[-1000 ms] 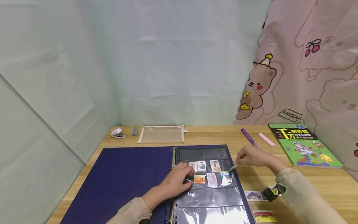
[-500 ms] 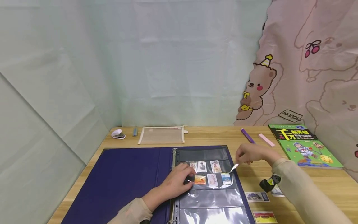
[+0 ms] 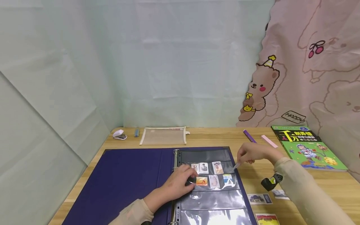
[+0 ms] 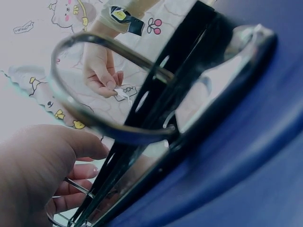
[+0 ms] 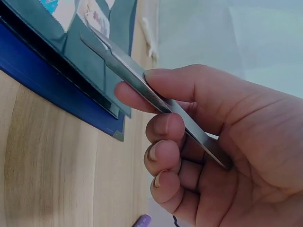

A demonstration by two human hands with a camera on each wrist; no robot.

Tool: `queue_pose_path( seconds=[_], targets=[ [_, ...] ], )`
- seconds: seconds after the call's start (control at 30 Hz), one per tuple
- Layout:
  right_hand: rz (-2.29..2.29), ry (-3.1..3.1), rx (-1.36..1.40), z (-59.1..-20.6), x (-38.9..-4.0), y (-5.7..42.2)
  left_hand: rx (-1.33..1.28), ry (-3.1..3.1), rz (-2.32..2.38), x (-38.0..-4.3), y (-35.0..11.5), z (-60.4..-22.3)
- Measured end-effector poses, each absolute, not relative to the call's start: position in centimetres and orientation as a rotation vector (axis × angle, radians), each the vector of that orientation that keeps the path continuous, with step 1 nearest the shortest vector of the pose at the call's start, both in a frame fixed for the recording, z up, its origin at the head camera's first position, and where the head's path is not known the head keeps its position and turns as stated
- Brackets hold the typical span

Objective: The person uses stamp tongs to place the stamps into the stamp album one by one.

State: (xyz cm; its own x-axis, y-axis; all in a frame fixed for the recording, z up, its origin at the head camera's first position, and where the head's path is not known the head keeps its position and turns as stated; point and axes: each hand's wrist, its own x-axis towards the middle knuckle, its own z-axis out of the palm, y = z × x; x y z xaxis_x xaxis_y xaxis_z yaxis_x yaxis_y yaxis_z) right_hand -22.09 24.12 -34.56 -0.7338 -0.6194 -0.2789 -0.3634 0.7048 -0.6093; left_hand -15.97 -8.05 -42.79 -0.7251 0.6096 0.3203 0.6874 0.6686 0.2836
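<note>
A dark blue ring binder point(image 3: 126, 175) lies open on the table, a black stamp page point(image 3: 211, 200) with clear pockets on its right side. Several stamps sit in the pockets, among them an orange stamp point(image 3: 202, 181) and a blue-and-white stamp point(image 3: 227, 180). My left hand point(image 3: 177, 182) rests on the page beside the rings, fingertips next to the orange stamp. My right hand point(image 3: 250, 152) grips metal tweezers point(image 5: 137, 82) between thumb and fingers at the page's right edge. In the right wrist view the tweezer tips stand slightly apart, over the page near a stamp.
Loose stamps lie right of the binder, including a grey-blue stamp point(image 3: 259, 199) and a red-yellow stamp point(image 3: 266, 219). Behind are a stapler point(image 3: 119, 134), a mesh pouch point(image 3: 163, 136), a purple pen point(image 3: 249, 136), a pink strip point(image 3: 269, 141) and a green book point(image 3: 312, 150).
My right hand has lifted slightly and the tweezers have changed angle at the page's right edge. The left hand stays in place on the page.
</note>
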Motion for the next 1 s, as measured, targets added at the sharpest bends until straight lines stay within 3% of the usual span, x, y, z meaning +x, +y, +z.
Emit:
queue_pose_path(
  seconds=[1.0],
  targets=[
    [-1.057,2.629,-0.745,-35.4,-16.1,28.9,-1.153,-2.747,-0.337,-14.3,-8.3,-40.4]
  ],
)
